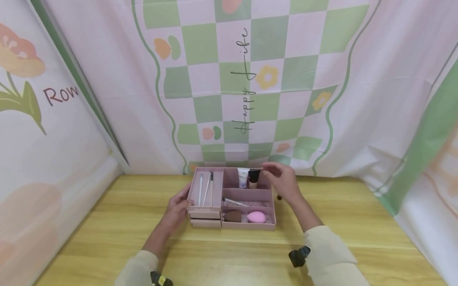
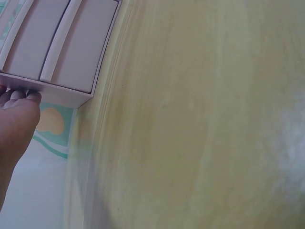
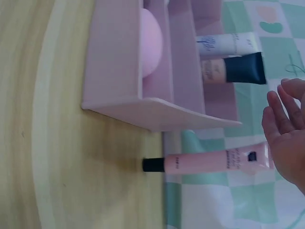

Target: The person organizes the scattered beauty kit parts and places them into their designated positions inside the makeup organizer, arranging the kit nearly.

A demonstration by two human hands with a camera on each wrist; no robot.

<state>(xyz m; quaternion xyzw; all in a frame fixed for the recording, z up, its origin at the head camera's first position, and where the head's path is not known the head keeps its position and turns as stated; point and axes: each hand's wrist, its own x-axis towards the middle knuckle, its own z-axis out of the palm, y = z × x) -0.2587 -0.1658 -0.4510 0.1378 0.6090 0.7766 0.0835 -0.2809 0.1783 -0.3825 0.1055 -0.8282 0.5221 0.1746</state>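
Note:
A pink makeup organizer [image 1: 248, 226] stands on the table against the curtain. My left hand [image 1: 177, 209] holds its left side, thumb at the front corner; in the left wrist view the fingers [image 2: 19, 95] lie against the side wall. My right hand [image 1: 284, 183] is at the back right corner, fingers loosely bent and holding nothing. Just beside the organizer, a pink tube [image 3: 205, 161] stands upright on its black cap, its crimped end close to the right hand. A white tube [image 1: 243, 178] and a black-capped tube [image 1: 253, 178] stand in the back compartment.
Slim brushes [image 1: 206, 190] lie in the top left tray, above two drawers [image 1: 205, 215]. A pink makeup sponge [image 1: 256, 217] and a brown rounded item [image 1: 232, 216] sit in the front compartment. A thin white stick [image 1: 234, 201] rests in the middle one. A checked curtain [image 1: 236, 99] hangs behind the wooden table [image 1: 229, 258].

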